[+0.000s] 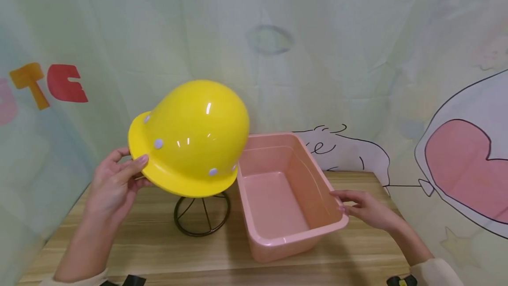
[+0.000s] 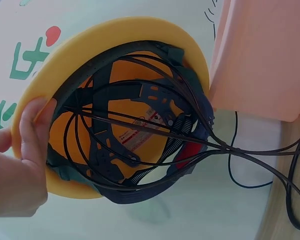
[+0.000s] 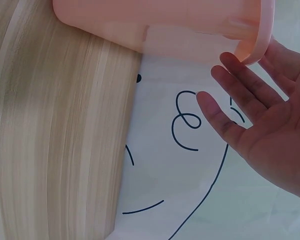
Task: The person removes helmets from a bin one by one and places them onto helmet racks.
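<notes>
My left hand (image 1: 113,182) pinches the brim of a yellow hard hat (image 1: 202,131), thumb on top and fingers underneath. Tilted, the hat sits over a dark wire stand (image 1: 202,233), whose round base shows below it in the head view. From the left wrist, the stand's wires (image 2: 230,150) reach up into the hat's dark strap harness (image 2: 107,90). Over on the right, my right hand (image 1: 367,208) grips the rim of a pink plastic basin (image 1: 274,242) between thumb and forefinger. Its other fingers (image 3: 222,115) are extended in the right wrist view.
Basin and stand are side by side on a wood-grain table (image 1: 158,246). Behind the table hangs a pale printed curtain (image 1: 317,56) with letters and a heart balloon. The basin's left wall is close beside the hat.
</notes>
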### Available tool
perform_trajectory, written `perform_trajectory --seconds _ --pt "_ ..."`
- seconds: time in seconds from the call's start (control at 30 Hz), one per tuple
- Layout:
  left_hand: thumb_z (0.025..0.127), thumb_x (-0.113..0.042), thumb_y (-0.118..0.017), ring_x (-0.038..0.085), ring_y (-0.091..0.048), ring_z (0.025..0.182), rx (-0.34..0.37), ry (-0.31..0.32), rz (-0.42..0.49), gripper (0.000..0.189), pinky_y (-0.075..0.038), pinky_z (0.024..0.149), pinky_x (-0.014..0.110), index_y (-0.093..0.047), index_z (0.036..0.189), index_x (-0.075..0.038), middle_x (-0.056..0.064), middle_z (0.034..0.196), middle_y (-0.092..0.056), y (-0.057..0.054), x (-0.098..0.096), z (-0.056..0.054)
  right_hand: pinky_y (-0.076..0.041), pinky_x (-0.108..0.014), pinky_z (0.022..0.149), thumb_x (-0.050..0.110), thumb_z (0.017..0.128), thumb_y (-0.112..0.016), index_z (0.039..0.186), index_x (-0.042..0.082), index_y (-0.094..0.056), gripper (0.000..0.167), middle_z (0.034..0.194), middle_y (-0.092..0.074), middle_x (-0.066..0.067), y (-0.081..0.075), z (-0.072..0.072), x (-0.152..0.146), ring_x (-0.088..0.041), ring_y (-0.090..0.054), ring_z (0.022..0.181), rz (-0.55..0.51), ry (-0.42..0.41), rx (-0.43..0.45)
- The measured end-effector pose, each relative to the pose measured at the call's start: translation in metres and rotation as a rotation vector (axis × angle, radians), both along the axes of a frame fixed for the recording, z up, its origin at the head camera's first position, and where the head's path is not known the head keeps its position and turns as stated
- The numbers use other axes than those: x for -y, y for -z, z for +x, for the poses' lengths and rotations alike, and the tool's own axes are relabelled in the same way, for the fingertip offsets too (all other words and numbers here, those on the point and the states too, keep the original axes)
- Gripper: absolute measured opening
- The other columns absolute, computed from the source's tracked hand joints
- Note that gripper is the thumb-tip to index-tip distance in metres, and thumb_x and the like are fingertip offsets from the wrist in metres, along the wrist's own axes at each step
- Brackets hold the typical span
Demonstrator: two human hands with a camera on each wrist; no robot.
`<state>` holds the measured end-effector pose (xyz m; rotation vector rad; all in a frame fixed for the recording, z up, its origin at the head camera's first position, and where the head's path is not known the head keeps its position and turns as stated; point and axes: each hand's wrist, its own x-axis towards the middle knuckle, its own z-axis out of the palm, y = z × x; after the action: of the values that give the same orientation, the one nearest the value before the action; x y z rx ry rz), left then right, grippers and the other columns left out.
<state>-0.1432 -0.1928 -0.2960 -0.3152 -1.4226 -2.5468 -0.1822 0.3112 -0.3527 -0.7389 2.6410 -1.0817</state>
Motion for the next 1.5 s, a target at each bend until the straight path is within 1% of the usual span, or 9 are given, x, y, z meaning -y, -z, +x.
perform_trajectory --seconds 0.1,0.27,0.43,0.67,0.83,1.07,1.33,1.5 --pt "0.089 0.007 -0.051 0.02 -0.065 0.067 0.002 0.016 0.032 0.023 -0.055 0.056 0.027 -0.039 0.108 0.001 0.011 0.086 -0.069 0.002 0.002 -0.001 -0.052 -0.032 0.079 0.017 0.088 -0.061 0.125 0.0 -0.053 0.042 0.12 -0.056 -0.019 0.001 -0.001 0.0 -0.027 -0.053 0.106 0.001 0.0 -0.002" --pt "0.089 0.008 -0.049 0.022 -0.065 0.066 0.007 0.045 0.084 0.021 -0.055 0.057 0.028 -0.042 0.107 0.0 0.013 0.088 -0.069 0.007 0.005 -0.001 -0.052 -0.034 0.08 0.016 0.088 -0.061 0.124 0.0 -0.054 0.04 0.119 -0.056 -0.019 0.001 -0.001 -0.001 -0.028 -0.053 0.106 0.008 0.0 -0.012" --pt "0.09 0.009 -0.048 0.024 -0.064 0.067 0.01 0.072 0.114 0.019 -0.055 0.058 0.029 -0.044 0.106 0.0 0.014 0.089 -0.068 0.013 0.006 -0.002 -0.052 -0.034 0.08 0.015 0.088 -0.061 0.123 -0.001 -0.054 0.04 0.119 -0.057 -0.019 0.001 -0.002 -0.001 -0.026 -0.054 0.105 0.007 -0.009 -0.025" --pt "0.091 0.009 -0.044 0.024 -0.064 0.068 0.007 0.124 0.155 0.017 -0.055 0.059 0.03 -0.048 0.105 0.0 0.015 0.09 -0.067 0.02 0.009 -0.004 -0.052 -0.034 0.08 0.017 0.088 -0.061 0.124 0.001 -0.054 0.04 0.121 -0.056 -0.018 0.0 -0.001 -0.001 -0.031 -0.053 0.106 0.009 -0.005 -0.004" --pt "0.092 0.01 -0.041 0.024 -0.064 0.069 -0.004 0.149 0.176 0.018 -0.055 0.058 0.031 -0.049 0.105 0.002 0.016 0.091 -0.067 0.029 0.011 -0.004 -0.052 -0.033 0.08 0.017 0.088 -0.061 0.124 0.001 -0.054 0.041 0.12 -0.056 -0.018 0.0 -0.001 -0.001 -0.03 -0.053 0.106 0.003 -0.009 -0.001" --pt "0.093 0.01 -0.037 0.023 -0.063 0.07 -0.021 0.193 0.177 0.019 -0.054 0.06 0.031 -0.049 0.106 0.002 0.015 0.093 -0.065 0.036 0.014 -0.006 -0.052 -0.031 0.079 0.017 0.088 -0.061 0.124 0.0 -0.054 0.04 0.12 -0.056 -0.018 0.001 -0.001 -0.001 -0.025 -0.054 0.105 0.012 -0.011 -0.018" --pt "0.095 0.008 -0.035 0.022 -0.063 0.075 -0.002 0.261 0.146 0.02 -0.054 0.064 0.03 -0.047 0.108 -0.001 0.014 0.096 -0.064 0.042 0.019 -0.006 -0.051 -0.031 0.078 0.017 0.088 -0.061 0.124 0.0 -0.054 0.04 0.119 -0.057 -0.017 0.002 -0.002 -0.001 -0.021 -0.054 0.105 0.009 -0.013 -0.026" --pt "0.095 0.007 -0.035 0.022 -0.063 0.075 -0.001 0.267 0.126 0.022 -0.055 0.065 0.03 -0.047 0.11 -0.002 0.013 0.095 -0.064 0.046 0.021 -0.005 -0.052 -0.031 0.078 0.017 0.088 -0.061 0.124 0.0 -0.054 0.04 0.119 -0.057 -0.017 0.001 -0.001 0.0 -0.023 -0.054 0.105 0.011 -0.007 -0.026"
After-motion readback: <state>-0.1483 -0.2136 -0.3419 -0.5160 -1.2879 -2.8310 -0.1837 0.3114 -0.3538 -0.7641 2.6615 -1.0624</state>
